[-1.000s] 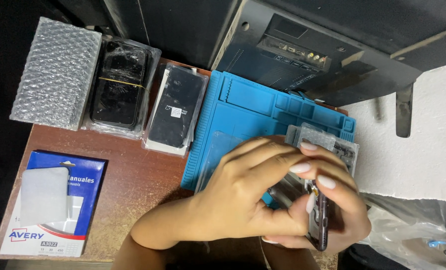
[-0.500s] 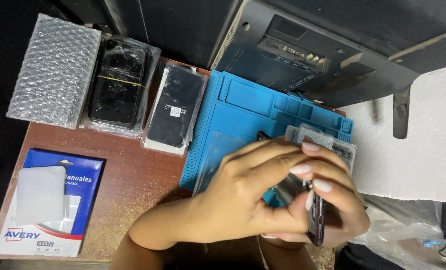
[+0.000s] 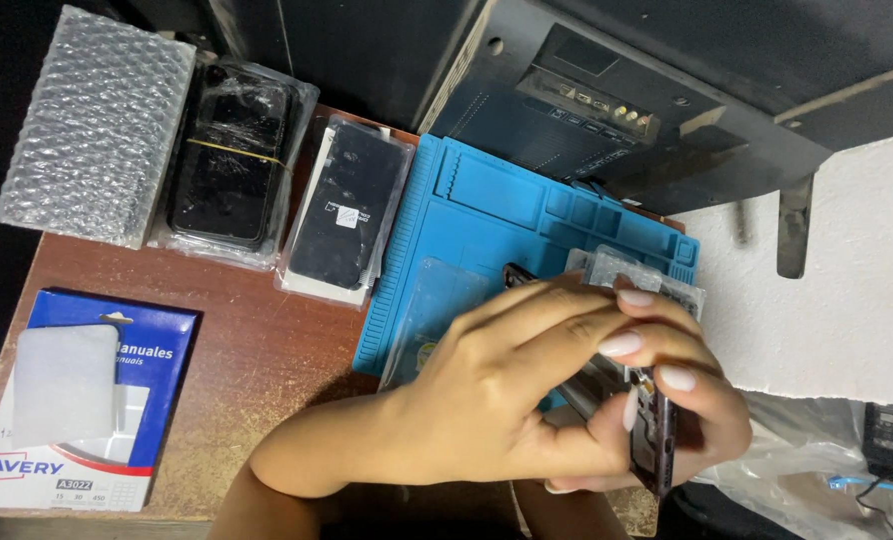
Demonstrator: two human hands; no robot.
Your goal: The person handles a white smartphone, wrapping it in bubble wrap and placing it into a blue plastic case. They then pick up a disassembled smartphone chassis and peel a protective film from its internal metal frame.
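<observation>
Phone: dark slim handset [image 3: 655, 440], held edge-up over the bench's near right corner, above the blue mat [image 3: 487, 220].
Left hand [image 3: 497, 400]: fingers closed over its upper edge.
Right hand [image 3: 702, 420]: clamped on it from beneath.
Handling (judged): light, rigid, slick glass, fragile; grip the side frame, not the faces.
Nearby: wrapped phones [image 3: 342, 215] at far edge.
</observation>
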